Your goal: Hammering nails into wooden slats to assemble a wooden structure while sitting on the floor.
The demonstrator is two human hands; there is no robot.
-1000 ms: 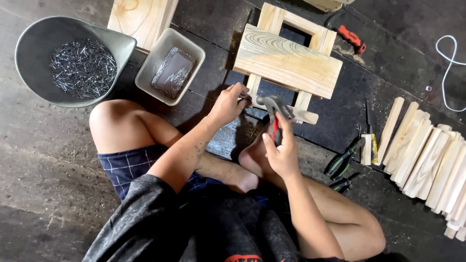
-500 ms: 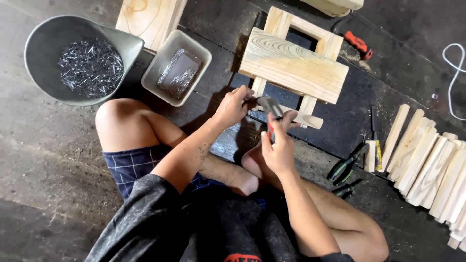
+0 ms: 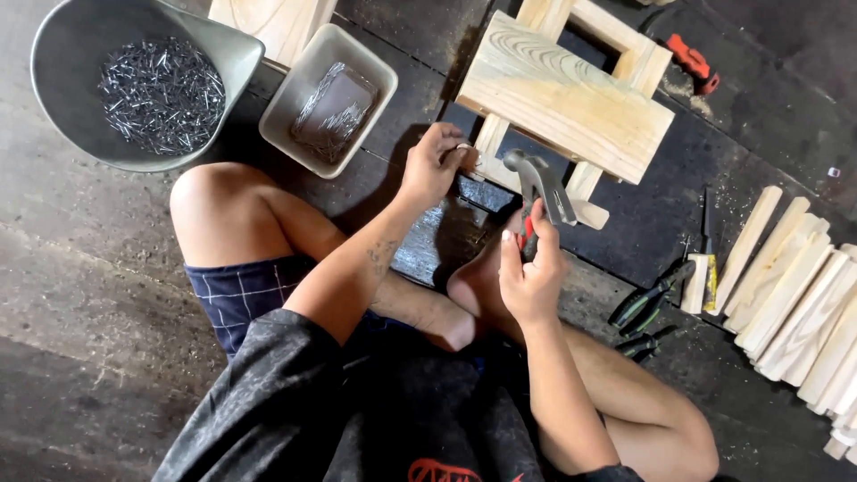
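Now | right hand (image 3: 533, 284) wraps its grip round the hammer (image 3: 538, 187) low on the red handle — steel head heavy, I judge it swings best held there | left hand (image 3: 432, 166) pinches what I take for a nail at the wooden frame (image 3: 566, 100) on the floor — stiff, light pine | nail bowl (image 3: 54, 54) well apart

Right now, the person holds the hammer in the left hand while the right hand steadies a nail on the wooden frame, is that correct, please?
Not quite: the hands are swapped. The head view shows the hammer in the right hand, while the left hand steadies the nail on the wooden frame.
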